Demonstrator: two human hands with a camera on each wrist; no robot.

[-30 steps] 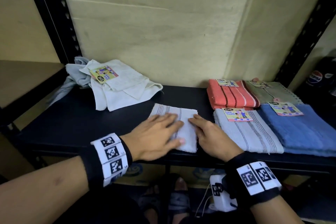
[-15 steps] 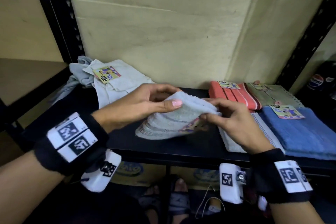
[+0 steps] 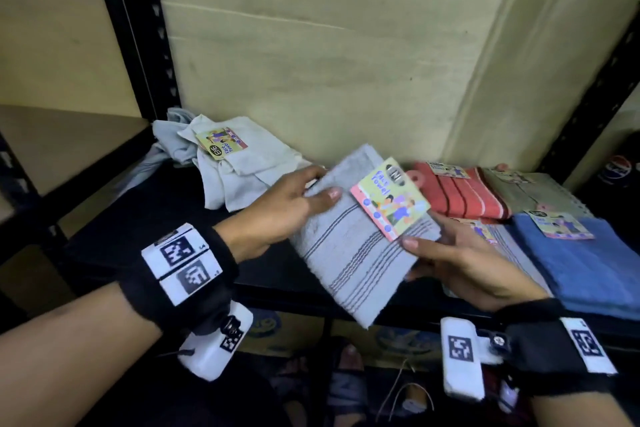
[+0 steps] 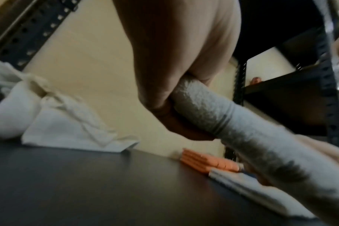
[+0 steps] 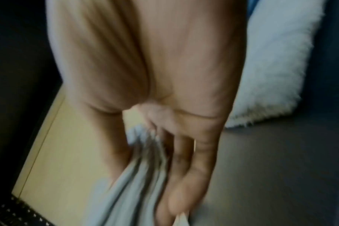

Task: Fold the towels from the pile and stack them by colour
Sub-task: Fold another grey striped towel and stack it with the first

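Note:
A folded grey towel (image 3: pixel 349 246) with dark stripes and a paper label (image 3: pixel 389 198) is held up above the dark shelf (image 3: pixel 145 218), tilted, label side up. My left hand (image 3: pixel 294 204) grips its upper left edge, thumb on top. My right hand (image 3: pixel 460 260) holds its right edge from below, thumb on the top side. In the left wrist view the towel (image 4: pixel 232 126) runs out from my fingers (image 4: pixel 164 99). The unfolded pile (image 3: pixel 239 163) of pale towels lies at the back left. Folded stacks sit right: grey (image 3: pixel 509 246), blue (image 3: pixel 585 260), orange (image 3: pixel 460 194), olive (image 3: pixel 530 187).
Black perforated uprights (image 3: pixel 138 45) frame the shelf in front of a beige wall. A soda bottle (image 3: pixel 616 166) stands at the far right. Below the shelf edge are feet in sandals (image 3: pixel 346 378) and loose cables.
The folded grey towel has gone from lying flat under my hands to lifted, turned label side up, and moved right. Both hands went from pressing to gripping its edges.

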